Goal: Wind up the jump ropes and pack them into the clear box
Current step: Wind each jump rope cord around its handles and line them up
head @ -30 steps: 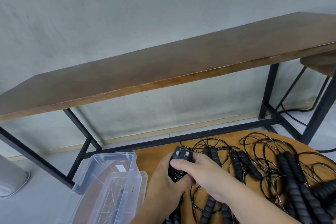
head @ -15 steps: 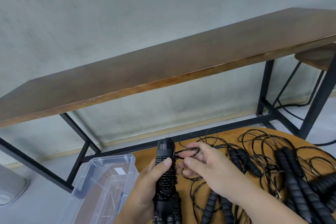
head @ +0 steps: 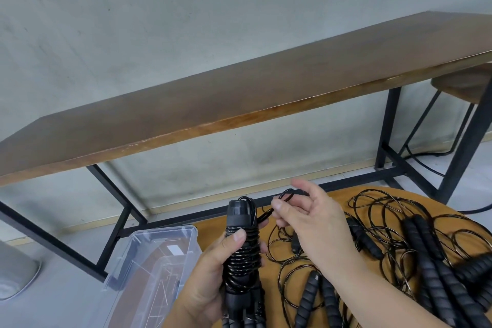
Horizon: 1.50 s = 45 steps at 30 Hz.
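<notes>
Winding step in hand: last loop of cord being tucked on one jump rope.

Wound bundle [head: 241,255] is held upright at 6 o'clock, left hand [head: 210,282] curled round it, thumb pressed on the coils. Cord end [head: 282,198] is pinched between thumb and forefinger of the right hand [head: 314,229], other fingers spread. Judged next: tail is to be tucked under a coil, then dropped into the clear box [head: 159,261] at 8 o'clock, top open, just beside the bundle. Loose ropes [head: 415,255] lie tangled at 4 o'clock; snagging is likely there. Round table [head: 335,190] edge sits close at 12 o'clock.
</notes>
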Motion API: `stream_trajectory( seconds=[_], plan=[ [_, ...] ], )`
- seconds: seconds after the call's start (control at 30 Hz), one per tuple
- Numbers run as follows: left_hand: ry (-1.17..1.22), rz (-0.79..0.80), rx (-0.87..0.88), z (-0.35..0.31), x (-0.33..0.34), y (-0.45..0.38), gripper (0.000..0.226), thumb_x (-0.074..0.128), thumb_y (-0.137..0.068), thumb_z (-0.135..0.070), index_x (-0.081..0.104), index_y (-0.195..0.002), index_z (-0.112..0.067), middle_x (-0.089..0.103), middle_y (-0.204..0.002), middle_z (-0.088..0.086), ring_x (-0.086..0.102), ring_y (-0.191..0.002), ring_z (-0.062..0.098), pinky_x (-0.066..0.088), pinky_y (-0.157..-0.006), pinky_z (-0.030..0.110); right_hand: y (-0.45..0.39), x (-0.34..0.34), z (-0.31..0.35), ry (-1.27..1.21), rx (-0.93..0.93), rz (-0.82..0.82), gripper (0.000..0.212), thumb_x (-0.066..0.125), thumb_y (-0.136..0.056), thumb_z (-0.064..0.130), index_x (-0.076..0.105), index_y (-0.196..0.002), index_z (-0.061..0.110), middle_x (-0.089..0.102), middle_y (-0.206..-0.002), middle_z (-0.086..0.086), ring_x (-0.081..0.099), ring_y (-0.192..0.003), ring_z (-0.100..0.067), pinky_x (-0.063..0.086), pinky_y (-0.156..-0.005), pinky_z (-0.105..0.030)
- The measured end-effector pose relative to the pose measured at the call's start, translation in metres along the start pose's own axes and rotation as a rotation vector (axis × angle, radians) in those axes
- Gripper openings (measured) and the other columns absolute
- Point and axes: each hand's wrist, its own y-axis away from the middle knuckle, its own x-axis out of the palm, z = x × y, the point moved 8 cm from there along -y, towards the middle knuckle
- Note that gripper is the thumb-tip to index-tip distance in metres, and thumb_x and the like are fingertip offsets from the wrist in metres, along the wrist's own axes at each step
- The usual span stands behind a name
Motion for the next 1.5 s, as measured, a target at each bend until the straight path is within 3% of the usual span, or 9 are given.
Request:
stream_trajectory(
  seconds=[0.1, 0.2, 0.33, 0.57, 0.7, 0.9, 1.1, 1.33, 1.5],
  plan=[
    [0.031, 0.008, 0.006, -0.004, -0.002, -0.001, 0.086, 0.091, -0.052, -0.049, 0.067, -0.124, -0.009, 0.065, -0.093, 0.017, 0.061, -0.076, 0.025, 0.048, -0.068, 0.032, 0.001, 0.004, 0.006, 0.126, -0.09, 0.022, 0.029, 0.066, -0.091, 0.019, 0.064, -0.12, 0.016, 0.073, -0.084, 0.006, 0.068, -0.071, -0.001, 0.053, -0.067, -0.015],
    [0.02, -0.004, 0.005, -0.004, -0.006, 0.0, 0.088, 0.092, -0.049, -0.048, 0.067, -0.123, -0.007, 0.066, -0.093, 0.018, 0.062, -0.076, 0.025, 0.047, -0.068, 0.034, 0.002, 0.01, 0.017, 0.471, -0.243, 0.102, 0.04, 0.057, -0.096, 0.034, 0.053, -0.136, 0.032, 0.06, -0.094, 0.023, 0.057, -0.086, 0.008, 0.042, -0.074, -0.005],
    [-0.032, -0.029, 0.014, -0.006, -0.01, 0.0, 0.091, 0.093, -0.048, -0.046, 0.059, -0.119, 0.0, 0.066, -0.094, 0.021, 0.062, -0.075, 0.027, 0.049, -0.066, 0.035, 0.001, 0.019, 0.021, 0.726, -0.321, 0.245, 0.048, 0.047, -0.101, 0.037, 0.036, -0.147, 0.041, 0.039, -0.104, 0.026, 0.046, -0.094, 0.005, 0.037, -0.074, -0.005],
    [-0.227, 0.038, 0.061, -0.017, -0.001, 0.0, 0.063, 0.079, -0.064, -0.037, 0.059, -0.115, -0.007, 0.066, -0.092, 0.018, 0.059, -0.077, 0.023, 0.049, -0.066, 0.029, 0.0, 0.028, 0.022, 0.991, -0.423, 0.339, 0.043, 0.042, -0.104, 0.028, 0.038, -0.147, 0.031, 0.045, -0.11, 0.009, 0.054, -0.09, -0.01, 0.048, -0.076, -0.021],
    [-0.312, 0.065, 0.076, -0.018, 0.005, -0.002, 0.059, 0.078, -0.067, -0.039, 0.062, -0.118, -0.013, 0.067, -0.091, 0.015, 0.06, -0.077, 0.018, 0.048, -0.068, 0.028, 0.001, 0.032, 0.02, 1.056, -0.444, 0.377, 0.04, 0.04, -0.104, 0.026, 0.04, -0.143, 0.031, 0.046, -0.111, 0.005, 0.056, -0.094, -0.016, 0.052, -0.08, -0.032],
    [-0.337, 0.081, 0.091, -0.02, 0.006, -0.004, 0.053, 0.078, -0.067, -0.037, 0.063, -0.112, -0.013, 0.065, -0.091, 0.015, 0.061, -0.076, 0.016, 0.048, -0.066, 0.026, 0.003, 0.032, 0.024, 0.925, -0.489, 0.382, 0.036, 0.051, -0.1, 0.022, 0.052, -0.135, 0.03, 0.053, -0.109, 0.011, 0.056, -0.099, -0.012, 0.05, -0.083, -0.03],
    [-0.33, 0.068, 0.106, -0.024, 0.002, -0.004, 0.055, 0.078, -0.067, -0.038, 0.062, -0.113, -0.012, 0.066, -0.092, 0.016, 0.06, -0.076, 0.018, 0.048, -0.066, 0.028, 0.011, 0.022, 0.027, 0.598, -0.491, 0.267, 0.035, 0.068, -0.089, 0.014, 0.067, -0.119, 0.033, 0.066, -0.093, 0.014, 0.061, -0.089, -0.006, 0.051, -0.076, -0.026],
    [-0.303, 0.056, 0.096, -0.025, -0.002, -0.004, 0.053, 0.078, -0.066, -0.037, 0.064, -0.112, -0.014, 0.066, -0.094, 0.016, 0.061, -0.076, 0.018, 0.048, -0.066, 0.028, 0.012, 0.018, 0.02, 0.31, -0.241, 0.243, 0.022, 0.063, -0.093, 0.024, 0.071, -0.105, 0.041, 0.073, -0.093, 0.015, 0.07, -0.083, -0.005, 0.058, -0.076, -0.029],
    [-0.357, 0.083, 0.123, -0.026, 0.005, -0.003, 0.054, 0.078, -0.067, -0.035, 0.063, -0.115, -0.016, 0.068, -0.095, 0.008, 0.064, -0.081, 0.013, 0.049, -0.069, 0.023, 0.009, 0.016, 0.019, 0.317, -0.133, 0.192, 0.017, 0.072, -0.087, 0.024, 0.072, -0.086, 0.041, 0.074, -0.077, 0.014, 0.07, -0.068, -0.004, 0.056, -0.068, -0.018]
  ],
)
